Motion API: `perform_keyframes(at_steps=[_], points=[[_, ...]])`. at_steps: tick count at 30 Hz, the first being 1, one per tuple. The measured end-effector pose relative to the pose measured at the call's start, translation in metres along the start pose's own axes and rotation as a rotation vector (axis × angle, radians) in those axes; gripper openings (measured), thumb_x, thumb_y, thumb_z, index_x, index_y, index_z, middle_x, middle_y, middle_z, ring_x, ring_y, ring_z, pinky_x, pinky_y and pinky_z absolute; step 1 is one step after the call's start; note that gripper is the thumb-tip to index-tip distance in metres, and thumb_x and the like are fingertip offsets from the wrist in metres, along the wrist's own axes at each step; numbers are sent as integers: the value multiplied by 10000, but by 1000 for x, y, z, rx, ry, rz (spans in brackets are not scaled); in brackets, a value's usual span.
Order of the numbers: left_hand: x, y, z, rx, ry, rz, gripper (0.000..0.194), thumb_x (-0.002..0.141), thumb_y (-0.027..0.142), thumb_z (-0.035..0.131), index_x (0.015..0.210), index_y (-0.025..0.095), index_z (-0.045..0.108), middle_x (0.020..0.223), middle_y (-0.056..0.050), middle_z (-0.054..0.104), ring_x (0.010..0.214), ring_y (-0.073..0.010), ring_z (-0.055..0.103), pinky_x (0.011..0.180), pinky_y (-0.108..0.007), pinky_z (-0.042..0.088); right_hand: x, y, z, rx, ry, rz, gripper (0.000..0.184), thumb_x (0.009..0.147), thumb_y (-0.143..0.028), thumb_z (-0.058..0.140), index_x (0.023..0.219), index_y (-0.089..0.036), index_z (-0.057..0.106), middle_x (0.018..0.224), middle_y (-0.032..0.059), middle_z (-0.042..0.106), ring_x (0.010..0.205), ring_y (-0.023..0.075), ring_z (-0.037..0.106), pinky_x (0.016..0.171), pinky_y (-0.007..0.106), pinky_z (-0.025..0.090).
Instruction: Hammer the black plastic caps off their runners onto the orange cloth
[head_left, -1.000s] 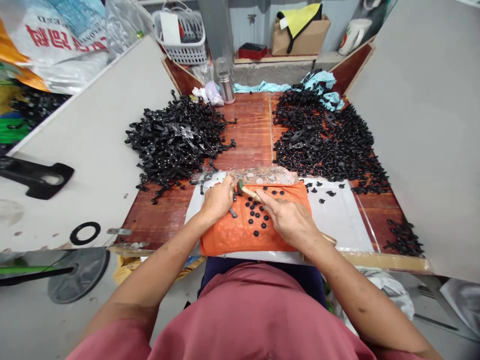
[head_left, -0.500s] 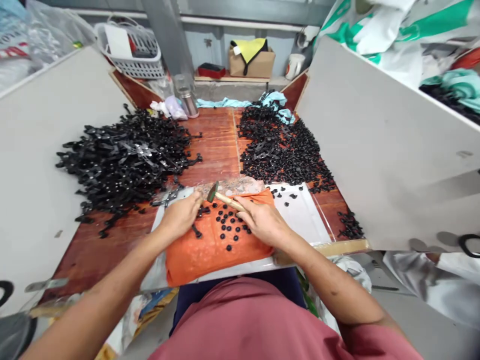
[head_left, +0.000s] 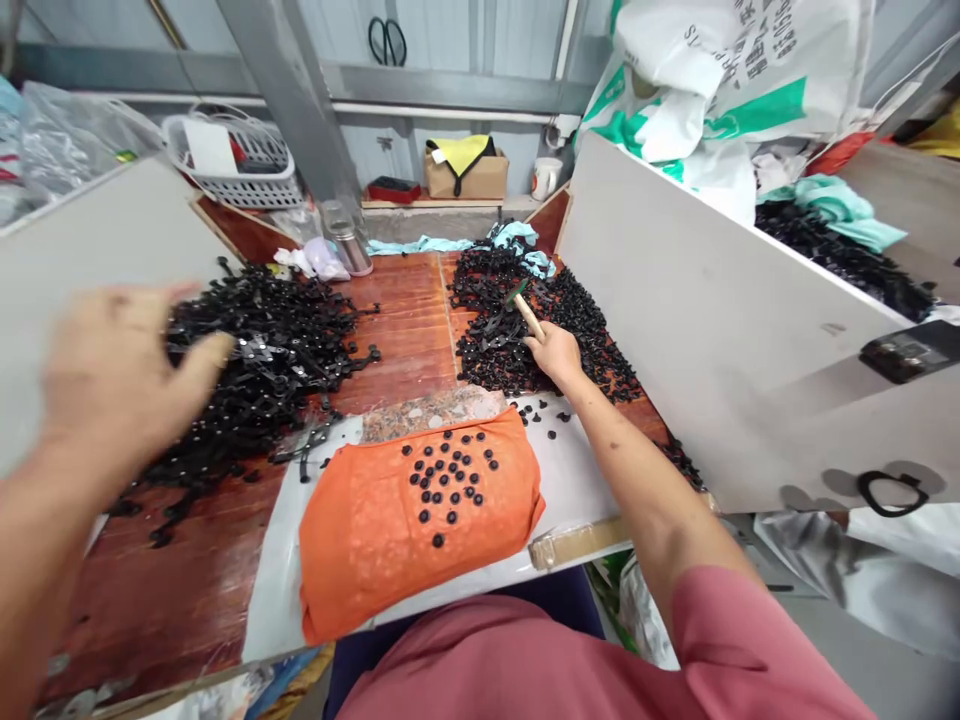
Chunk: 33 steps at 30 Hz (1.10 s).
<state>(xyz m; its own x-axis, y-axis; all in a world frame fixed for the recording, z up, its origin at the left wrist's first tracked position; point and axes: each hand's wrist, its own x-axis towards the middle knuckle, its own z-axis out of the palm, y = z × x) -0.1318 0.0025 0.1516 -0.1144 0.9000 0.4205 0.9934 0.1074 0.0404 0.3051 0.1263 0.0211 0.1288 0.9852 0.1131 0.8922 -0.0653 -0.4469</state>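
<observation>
My left hand (head_left: 127,370) is raised at the left, blurred, with thumb and fingers apart and nothing visible in it. Beyond it lies a heap of long black plastic parts (head_left: 262,340). My right hand (head_left: 556,355) grips the wooden handle of a small hammer (head_left: 529,316), its dark head pointing up and away. The hammer is over a pile of small black parts (head_left: 592,330) on the right. In front of me an orange cloth-wrapped pad (head_left: 367,540) carries several small round black pieces (head_left: 444,480) on its top.
Grey partitions (head_left: 720,330) flank the reddish wooden table (head_left: 409,320). A speckled stone slab (head_left: 427,412) lies behind the pad. Toward the back stand a steel flask (head_left: 351,248), a white basket (head_left: 240,185), a cardboard box (head_left: 476,178) and a mug (head_left: 546,178).
My left hand has left the pad and swung left toward the long parts. My right hand has carried the hammer forward and right, off the pad. The view has shifted.
</observation>
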Motion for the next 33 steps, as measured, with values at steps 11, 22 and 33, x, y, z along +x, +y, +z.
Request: perform_keyframes(at_steps=[11,22,33], points=[[-83,98,70,-472,-109,562,301,1042,322,450,1105,193,715,1123,-105,681,1047,-244,632,961,-399,520,1,4,4,202,182,26,235,900,-325,616,1045,-217,767,964,42,776,872,210,685,825,282,492],[-102,137,67,-675,-281,531,241,1015,251,491,1055,223,727,1017,-51,727,949,-200,669,870,-336,525,-11,26,-15,572,172,119,153,766,-304,667,859,-186,694,548,-65,529,449,128,497,469,241,415],[-95,179,38,-617,-84,362,328,1041,307,444,1269,193,652,1299,-107,702,1272,-287,583,1151,-489,385,-146,-59,-52,974,2,-136,200,777,-357,755,865,-230,627,660,-63,589,458,96,487,453,233,431]])
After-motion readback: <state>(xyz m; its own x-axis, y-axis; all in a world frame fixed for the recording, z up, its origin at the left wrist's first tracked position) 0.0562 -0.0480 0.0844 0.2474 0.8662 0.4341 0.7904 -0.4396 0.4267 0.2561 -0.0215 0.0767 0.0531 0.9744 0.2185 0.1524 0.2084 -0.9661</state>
